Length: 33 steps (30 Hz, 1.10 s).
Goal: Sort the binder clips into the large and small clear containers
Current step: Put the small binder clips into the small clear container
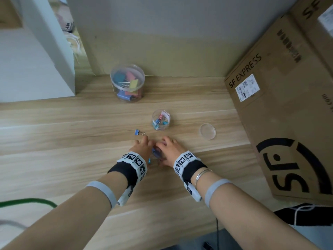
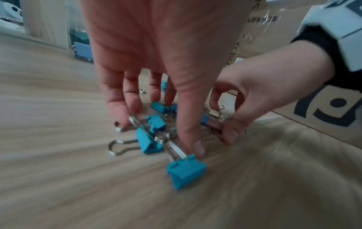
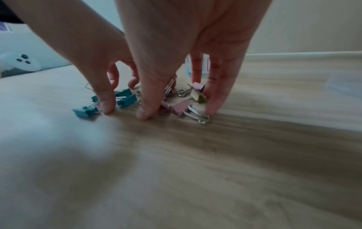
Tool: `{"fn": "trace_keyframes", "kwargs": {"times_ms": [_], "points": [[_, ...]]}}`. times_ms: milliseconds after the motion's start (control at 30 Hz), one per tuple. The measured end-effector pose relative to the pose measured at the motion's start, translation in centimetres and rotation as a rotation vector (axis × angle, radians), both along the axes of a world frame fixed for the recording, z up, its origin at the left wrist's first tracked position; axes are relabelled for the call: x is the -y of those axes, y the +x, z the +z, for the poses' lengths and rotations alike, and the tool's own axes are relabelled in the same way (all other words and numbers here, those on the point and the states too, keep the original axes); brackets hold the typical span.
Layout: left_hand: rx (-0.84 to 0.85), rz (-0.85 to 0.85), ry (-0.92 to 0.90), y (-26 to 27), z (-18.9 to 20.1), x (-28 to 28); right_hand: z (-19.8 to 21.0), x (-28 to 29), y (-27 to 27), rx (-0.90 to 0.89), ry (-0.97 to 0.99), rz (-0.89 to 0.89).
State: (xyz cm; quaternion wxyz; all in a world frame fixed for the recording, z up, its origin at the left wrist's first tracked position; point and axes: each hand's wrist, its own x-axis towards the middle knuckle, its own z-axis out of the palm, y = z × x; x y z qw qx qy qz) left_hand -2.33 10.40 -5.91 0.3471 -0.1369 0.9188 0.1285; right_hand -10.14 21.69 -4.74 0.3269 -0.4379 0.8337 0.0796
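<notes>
While both of my hands crowd over a little heap of small binder clips (image 2: 154,128) on the wooden table (image 1: 72,141), I see the left hand (image 1: 142,147) with fingers spread downward, thumb tip on the tabletop beside a teal clip (image 2: 186,173) and fingertips touching the wire handles of other teal ones. It closes around nothing; the fingers are fairly straight. My right hand (image 1: 168,150) stands the same way in its wrist view, fingers reaching down around a pink clip (image 3: 180,109) and a yellowish clip (image 3: 197,96), tips on the wood; from the left wrist view its thumb and a finger look to be nipping at a wire handle, but blur keeps me from being sure. A lone blue clip (image 1: 138,132) lies just beyond the left hand. Further out stands the small clear container (image 1: 161,120) with small clips inside, its lid (image 1: 207,131) lying apart to the right. The large clear container (image 1: 127,83) with big clips is near the wall. A cardboard box (image 1: 281,105) fills the right side.
</notes>
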Motion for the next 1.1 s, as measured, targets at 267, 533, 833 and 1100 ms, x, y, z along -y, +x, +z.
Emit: {"fn": "trace_keyframes", "kwargs": {"times_ms": [267, 533, 833, 1100], "points": [[-0.114, 0.088, 0.102, -0.6, 0.3, 0.8, 0.1, 0.5, -1.3, 0.043, -0.07, 0.05], [-0.121, 0.075, 0.123, -1.1, 0.4, 0.8, -0.1, 0.8, -1.8, 0.098, -0.095, -0.046], [-0.184, 0.083, 0.169, -1.6, 1.9, 1.7, 2.2, 0.3, -4.0, 0.071, -0.307, -0.187], [-0.385, 0.247, 0.133, -5.6, 5.8, 4.7, 3.9, 5.1, -7.6, -0.023, -0.48, -0.292]]}}
